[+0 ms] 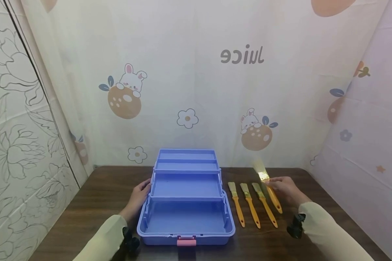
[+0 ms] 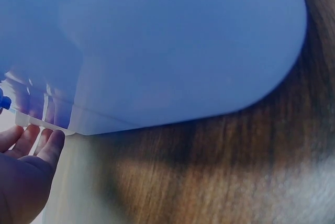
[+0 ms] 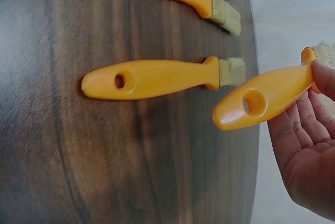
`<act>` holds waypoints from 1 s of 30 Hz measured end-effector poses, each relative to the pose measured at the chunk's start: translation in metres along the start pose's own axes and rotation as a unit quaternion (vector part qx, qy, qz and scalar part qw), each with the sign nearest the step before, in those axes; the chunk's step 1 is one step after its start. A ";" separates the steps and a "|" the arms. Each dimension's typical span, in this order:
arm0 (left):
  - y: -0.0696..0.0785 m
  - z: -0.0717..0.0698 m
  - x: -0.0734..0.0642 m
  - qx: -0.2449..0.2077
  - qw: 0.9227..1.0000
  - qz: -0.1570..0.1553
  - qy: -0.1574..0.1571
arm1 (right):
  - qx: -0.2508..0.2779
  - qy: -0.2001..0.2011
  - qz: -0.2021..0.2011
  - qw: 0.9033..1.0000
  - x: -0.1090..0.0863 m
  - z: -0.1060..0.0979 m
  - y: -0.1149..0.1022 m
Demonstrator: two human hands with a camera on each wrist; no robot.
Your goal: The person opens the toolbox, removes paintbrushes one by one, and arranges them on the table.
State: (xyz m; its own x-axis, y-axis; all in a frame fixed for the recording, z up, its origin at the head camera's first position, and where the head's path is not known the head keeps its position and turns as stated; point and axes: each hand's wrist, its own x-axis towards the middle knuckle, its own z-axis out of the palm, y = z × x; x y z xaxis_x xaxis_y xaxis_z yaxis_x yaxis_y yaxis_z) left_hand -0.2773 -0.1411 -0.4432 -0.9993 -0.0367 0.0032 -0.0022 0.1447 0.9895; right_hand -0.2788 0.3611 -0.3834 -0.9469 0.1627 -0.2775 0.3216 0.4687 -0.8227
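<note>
A blue toolbox (image 1: 160, 240) with a pink latch (image 1: 186, 241) stands on the table, its stepped trays raised and its lower compartment bare. My left hand (image 1: 138, 197) touches the box's left side; in the left wrist view, its fingertips meet the blue wall (image 2: 183, 51). Between thumb and fingers, my right hand (image 1: 285, 186) pinches a paintbrush (image 1: 274, 199) near its metal band, bristles pointing away. In the right wrist view, the orange handle (image 3: 282, 89) of that brush sticks out above the table. Three similar paintbrushes (image 1: 251, 208) lie side by side between box and right hand.
The dark wooden table (image 1: 101, 195) ends at a printed curtain (image 1: 196, 90) behind. More patterned cloth hangs at left (image 1: 19, 145) and at right (image 1: 362, 152). The toolbox's raised trays (image 1: 187, 185) stand highest near the back.
</note>
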 end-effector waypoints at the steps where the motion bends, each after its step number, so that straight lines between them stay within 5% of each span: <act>1: 0.000 0.000 0.000 0.000 1.000 0.001 0.000 | 0.000 0.000 0.002 1.000 0.000 -0.001 0.001; 30: -0.005 0.001 0.002 0.008 1.000 0.012 0.008 | -0.024 -0.003 0.008 1.000 -0.010 -0.017 0.041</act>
State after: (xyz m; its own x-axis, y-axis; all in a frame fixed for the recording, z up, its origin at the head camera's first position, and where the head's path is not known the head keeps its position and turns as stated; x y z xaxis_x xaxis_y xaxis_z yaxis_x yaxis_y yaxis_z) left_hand -0.2797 -0.1414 -0.4483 -0.9984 -0.0480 0.0296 0.0215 0.1622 0.9865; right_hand -0.2565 0.3930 -0.4059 -0.9418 0.1656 -0.2926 0.3357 0.5079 -0.7933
